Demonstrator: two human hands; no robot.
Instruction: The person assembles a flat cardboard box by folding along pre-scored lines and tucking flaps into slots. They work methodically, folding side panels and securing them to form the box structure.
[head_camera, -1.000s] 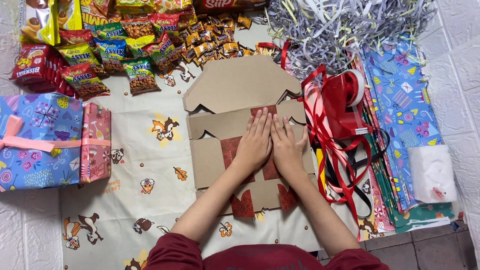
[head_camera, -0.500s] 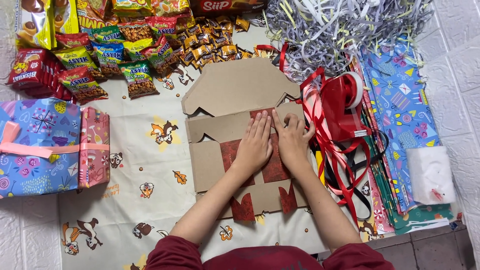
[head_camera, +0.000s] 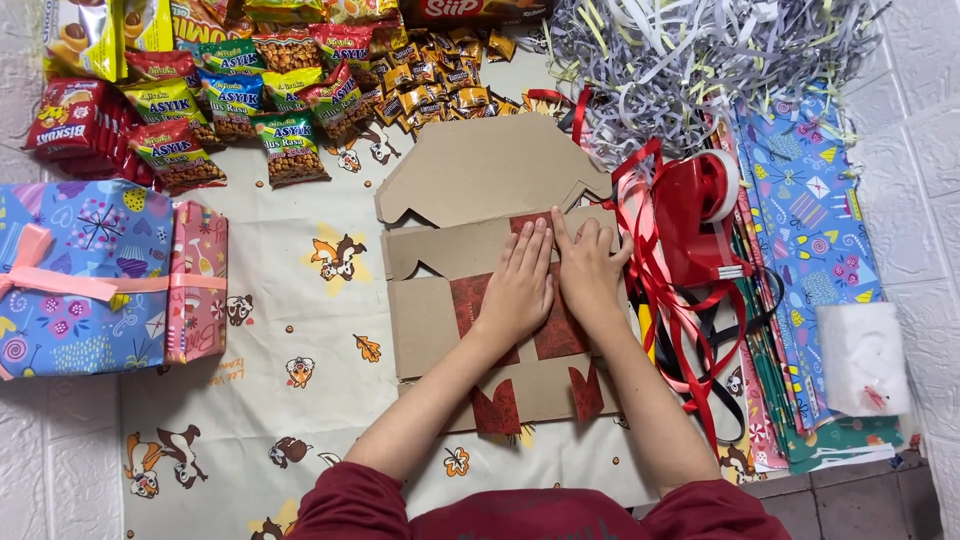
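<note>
Both hands lie flat, side by side: my left hand (head_camera: 520, 285) and right hand (head_camera: 590, 272) press palms down, fingers extended, on the flattened brown cardboard box with red printed panels (head_camera: 440, 315), which I see lying on the cartoon-printed cloth (head_camera: 290, 400). Beside my right hand sit a red tape dispenser (head_camera: 700, 220) and tangled red ribbon (head_camera: 690, 330).

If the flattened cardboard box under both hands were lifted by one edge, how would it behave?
The flattened cardboard box would probably feel light and fairly stiff, since it is thin board lying flat. It would likely bend along its creases, with the pointed flaps swinging. Both hands, left hand and right hand, press it flat, hinting it springs up.
</note>
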